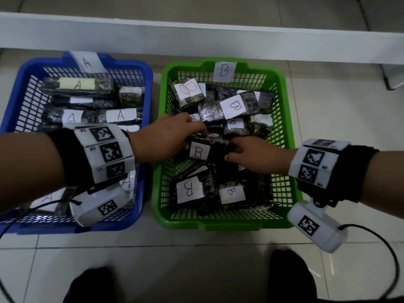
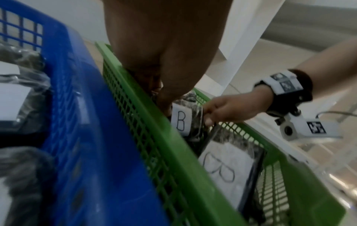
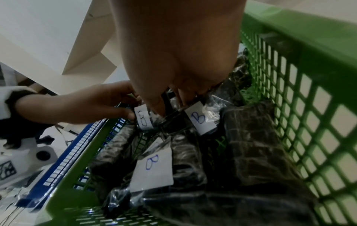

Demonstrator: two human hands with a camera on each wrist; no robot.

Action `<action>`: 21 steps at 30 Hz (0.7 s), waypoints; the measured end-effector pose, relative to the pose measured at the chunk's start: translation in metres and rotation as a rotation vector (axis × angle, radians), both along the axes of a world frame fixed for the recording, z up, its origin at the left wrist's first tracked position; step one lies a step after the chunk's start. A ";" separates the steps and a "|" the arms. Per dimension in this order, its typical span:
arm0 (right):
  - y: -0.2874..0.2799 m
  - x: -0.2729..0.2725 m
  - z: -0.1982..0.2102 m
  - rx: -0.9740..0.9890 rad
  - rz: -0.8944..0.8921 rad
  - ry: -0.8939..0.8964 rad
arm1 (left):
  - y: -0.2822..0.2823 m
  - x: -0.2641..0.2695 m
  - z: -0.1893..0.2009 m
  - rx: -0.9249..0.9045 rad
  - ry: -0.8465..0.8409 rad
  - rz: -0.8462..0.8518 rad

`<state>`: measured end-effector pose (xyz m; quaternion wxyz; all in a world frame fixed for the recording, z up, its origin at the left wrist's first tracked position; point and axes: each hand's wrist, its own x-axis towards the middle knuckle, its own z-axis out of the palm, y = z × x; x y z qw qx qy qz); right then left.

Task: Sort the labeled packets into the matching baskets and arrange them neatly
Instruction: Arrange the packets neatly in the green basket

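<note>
A dark plastic-wrapped packet with a white "B" label (image 1: 198, 152) sits in the middle of the green basket (image 1: 282, 127), which carries a "B" tag (image 1: 224, 71). My left hand (image 1: 192, 139) pinches the packet's left end and my right hand (image 1: 231, 151) grips its right end. In the left wrist view the left hand (image 2: 164, 99) curls onto the packet (image 2: 181, 122) and the right hand (image 2: 210, 113) holds its other side. The right wrist view shows the right hand (image 3: 170, 100), the left hand (image 3: 127, 108) and the same packet (image 3: 143, 120). Several other B packets (image 1: 231, 107) lie around it.
The blue basket (image 1: 19, 101) with an "A" tag (image 1: 87, 62) stands at the left, touching the green one, and holds several A packets (image 1: 77, 84). A white ledge (image 1: 196, 38) runs behind both baskets. Tiled floor (image 1: 196, 259) and my feet are in front.
</note>
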<state>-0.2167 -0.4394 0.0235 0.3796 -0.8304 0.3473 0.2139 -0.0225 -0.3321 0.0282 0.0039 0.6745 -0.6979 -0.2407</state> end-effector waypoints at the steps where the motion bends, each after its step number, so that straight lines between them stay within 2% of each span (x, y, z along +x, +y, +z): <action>1: 0.000 0.001 -0.002 -0.020 0.037 0.036 | -0.003 0.002 0.001 0.025 0.032 0.017; 3: 0.001 0.001 -0.005 -0.005 0.026 0.035 | -0.010 0.004 0.003 0.023 -0.019 0.015; 6: 0.005 0.002 -0.004 0.079 -0.067 -0.028 | -0.017 0.005 0.004 -0.146 -0.237 -0.020; 9: 0.009 0.003 -0.007 0.059 -0.097 0.001 | -0.010 0.004 0.004 -0.195 -0.257 -0.150; 12: 0.010 0.002 -0.011 0.022 -0.074 0.054 | 0.002 0.004 -0.002 -0.166 -0.286 -0.262; 16: 0.002 0.001 -0.003 0.196 -0.197 -0.006 | 0.004 0.007 -0.014 -0.159 -0.334 -0.277; 21: -0.008 -0.001 0.011 0.117 0.034 0.041 | 0.004 0.002 -0.013 -0.116 -0.393 -0.259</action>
